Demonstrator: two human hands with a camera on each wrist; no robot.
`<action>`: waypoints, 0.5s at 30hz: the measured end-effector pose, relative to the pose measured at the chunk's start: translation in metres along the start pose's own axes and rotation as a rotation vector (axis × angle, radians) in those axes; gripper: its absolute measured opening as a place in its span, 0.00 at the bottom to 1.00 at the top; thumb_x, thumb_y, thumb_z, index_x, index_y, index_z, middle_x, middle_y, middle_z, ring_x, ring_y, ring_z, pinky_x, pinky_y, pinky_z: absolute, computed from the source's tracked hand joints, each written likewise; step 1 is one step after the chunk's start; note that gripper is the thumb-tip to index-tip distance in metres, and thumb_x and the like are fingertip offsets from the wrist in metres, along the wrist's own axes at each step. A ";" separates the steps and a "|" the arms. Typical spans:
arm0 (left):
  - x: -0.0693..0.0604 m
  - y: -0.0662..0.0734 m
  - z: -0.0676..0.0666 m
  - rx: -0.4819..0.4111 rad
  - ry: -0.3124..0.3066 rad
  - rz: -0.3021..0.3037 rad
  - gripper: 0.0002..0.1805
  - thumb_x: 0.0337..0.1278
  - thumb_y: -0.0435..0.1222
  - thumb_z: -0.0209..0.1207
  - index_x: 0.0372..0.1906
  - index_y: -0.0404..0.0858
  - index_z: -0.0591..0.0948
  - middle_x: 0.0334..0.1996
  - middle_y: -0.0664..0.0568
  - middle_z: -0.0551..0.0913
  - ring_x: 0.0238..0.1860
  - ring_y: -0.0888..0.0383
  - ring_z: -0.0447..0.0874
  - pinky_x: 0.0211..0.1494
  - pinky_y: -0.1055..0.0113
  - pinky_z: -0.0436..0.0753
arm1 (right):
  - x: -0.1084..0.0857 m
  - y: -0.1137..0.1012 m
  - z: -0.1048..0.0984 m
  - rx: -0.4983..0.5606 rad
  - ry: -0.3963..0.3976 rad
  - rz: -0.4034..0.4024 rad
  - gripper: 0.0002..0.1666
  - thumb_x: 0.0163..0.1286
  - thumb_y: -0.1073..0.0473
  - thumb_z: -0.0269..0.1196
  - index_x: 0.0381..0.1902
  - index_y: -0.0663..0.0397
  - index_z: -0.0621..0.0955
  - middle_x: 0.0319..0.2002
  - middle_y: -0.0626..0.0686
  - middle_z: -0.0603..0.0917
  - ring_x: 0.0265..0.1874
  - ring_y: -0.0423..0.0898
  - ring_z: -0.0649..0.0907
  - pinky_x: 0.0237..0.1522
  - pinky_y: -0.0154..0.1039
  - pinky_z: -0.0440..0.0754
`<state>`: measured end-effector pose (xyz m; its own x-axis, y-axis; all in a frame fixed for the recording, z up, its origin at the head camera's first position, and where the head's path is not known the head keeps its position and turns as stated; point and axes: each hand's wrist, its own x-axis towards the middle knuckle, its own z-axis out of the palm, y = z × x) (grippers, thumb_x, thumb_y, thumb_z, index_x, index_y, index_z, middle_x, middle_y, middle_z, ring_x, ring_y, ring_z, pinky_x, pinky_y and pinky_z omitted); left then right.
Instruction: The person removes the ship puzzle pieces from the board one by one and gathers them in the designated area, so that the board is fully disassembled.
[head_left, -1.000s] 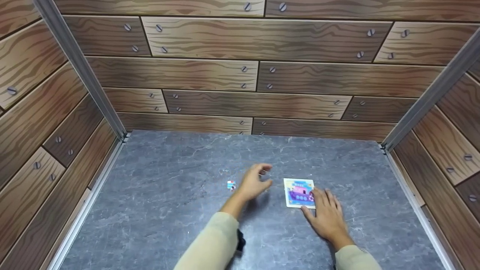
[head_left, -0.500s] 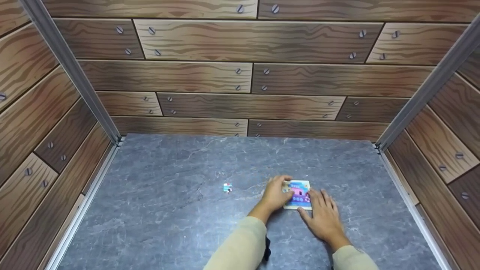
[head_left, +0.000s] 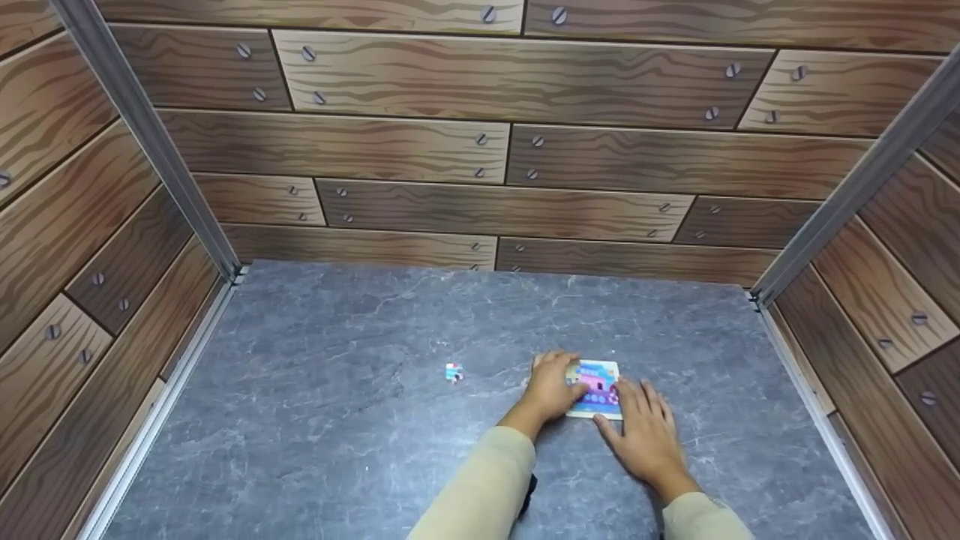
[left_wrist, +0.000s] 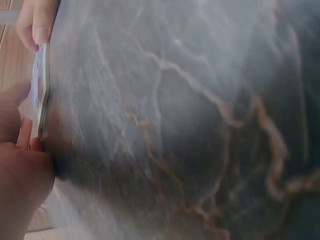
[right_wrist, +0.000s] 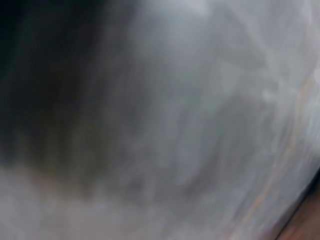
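Observation:
A small square jigsaw puzzle (head_left: 595, 409) with a pale border and a pink and purple boat picture lies flat on the grey surface. My left hand (head_left: 550, 388) grips its left side, thumb over the picture and fingers curled at the edge. In the left wrist view, the left hand (left_wrist: 22, 165) is at the near end of the puzzle's pale edge (left_wrist: 45, 85). My right hand (head_left: 646, 431) rests along the right border with fairly straight fingers. A loose puzzle piece (head_left: 454, 373), white, blue and red, lies to the left. The right wrist view is mostly blurred surface.
The grey marbled floor (head_left: 322, 420) is bounded by wood-patterned walls (head_left: 420, 150) at the back and both sides. Metal rails (head_left: 161, 375) run along the floor's side edges.
My left hand has moved right, from beside the loose piece to the puzzle's left side, and grips it there. My right hand stays at the right border.

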<state>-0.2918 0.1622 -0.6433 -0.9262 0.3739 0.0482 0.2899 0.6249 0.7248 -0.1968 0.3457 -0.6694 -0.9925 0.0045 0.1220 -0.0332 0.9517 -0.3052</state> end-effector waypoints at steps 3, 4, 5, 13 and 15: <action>0.000 0.004 -0.002 0.031 0.003 0.007 0.30 0.67 0.46 0.73 0.70 0.42 0.82 0.68 0.49 0.84 0.73 0.47 0.76 0.80 0.56 0.71 | 0.001 0.000 0.001 -0.006 0.015 -0.004 0.44 0.79 0.35 0.62 0.81 0.54 0.68 0.81 0.61 0.71 0.84 0.70 0.62 0.83 0.73 0.55; 0.000 0.005 -0.003 0.031 0.002 0.004 0.30 0.67 0.46 0.73 0.70 0.42 0.82 0.68 0.49 0.84 0.72 0.48 0.76 0.80 0.56 0.71 | 0.001 0.000 0.001 -0.007 0.019 -0.005 0.44 0.79 0.35 0.62 0.80 0.54 0.68 0.81 0.61 0.71 0.84 0.70 0.62 0.83 0.73 0.55; -0.001 0.006 -0.003 0.033 0.005 0.000 0.30 0.66 0.46 0.73 0.70 0.42 0.83 0.68 0.49 0.84 0.72 0.48 0.76 0.80 0.56 0.72 | 0.001 0.000 0.001 -0.007 0.021 -0.006 0.44 0.79 0.35 0.62 0.80 0.53 0.68 0.81 0.61 0.71 0.84 0.70 0.62 0.83 0.73 0.55; 0.002 0.007 -0.002 0.056 0.016 -0.025 0.28 0.65 0.45 0.74 0.68 0.44 0.85 0.66 0.50 0.84 0.69 0.49 0.77 0.77 0.58 0.74 | 0.002 0.001 0.003 0.002 -0.007 -0.001 0.46 0.80 0.34 0.61 0.82 0.54 0.65 0.82 0.62 0.69 0.85 0.69 0.59 0.84 0.73 0.51; 0.002 0.008 -0.001 0.080 0.018 -0.017 0.28 0.64 0.45 0.74 0.67 0.44 0.85 0.65 0.51 0.85 0.68 0.50 0.77 0.77 0.58 0.73 | 0.002 0.002 0.002 0.005 -0.018 0.002 0.46 0.80 0.34 0.60 0.82 0.54 0.65 0.82 0.62 0.68 0.85 0.69 0.58 0.84 0.72 0.51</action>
<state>-0.2916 0.1669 -0.6364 -0.9353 0.3506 0.0487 0.2913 0.6844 0.6684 -0.1989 0.3473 -0.6720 -0.9946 0.0012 0.1042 -0.0313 0.9501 -0.3104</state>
